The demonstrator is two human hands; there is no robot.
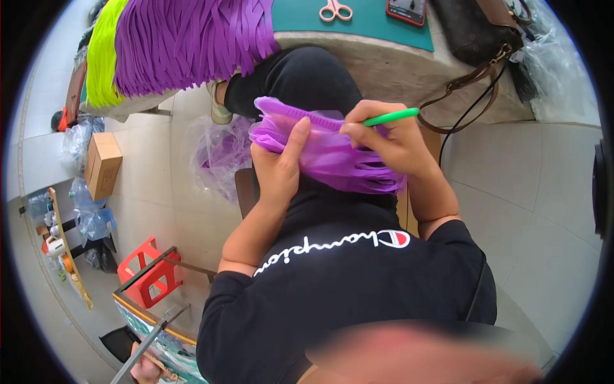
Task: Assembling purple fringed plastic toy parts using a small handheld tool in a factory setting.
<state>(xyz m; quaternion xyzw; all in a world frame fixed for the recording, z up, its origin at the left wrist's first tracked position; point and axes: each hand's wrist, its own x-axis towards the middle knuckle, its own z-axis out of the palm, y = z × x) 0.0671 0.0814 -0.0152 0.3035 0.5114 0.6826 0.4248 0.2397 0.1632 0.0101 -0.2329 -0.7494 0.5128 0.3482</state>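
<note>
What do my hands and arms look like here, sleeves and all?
Your left hand and right hand are both ungloved, and no watch or bracelet shows. The forearms are bare up to loose, plain black sleeves that end around the elbows.

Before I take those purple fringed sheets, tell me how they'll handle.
The purple fringed sheets will probably flop, since their cut strips curve and bunch loosely. They look thin, so likely light for their size. The layers spread apart beside the left hand, so they may slip out of line.
</note>
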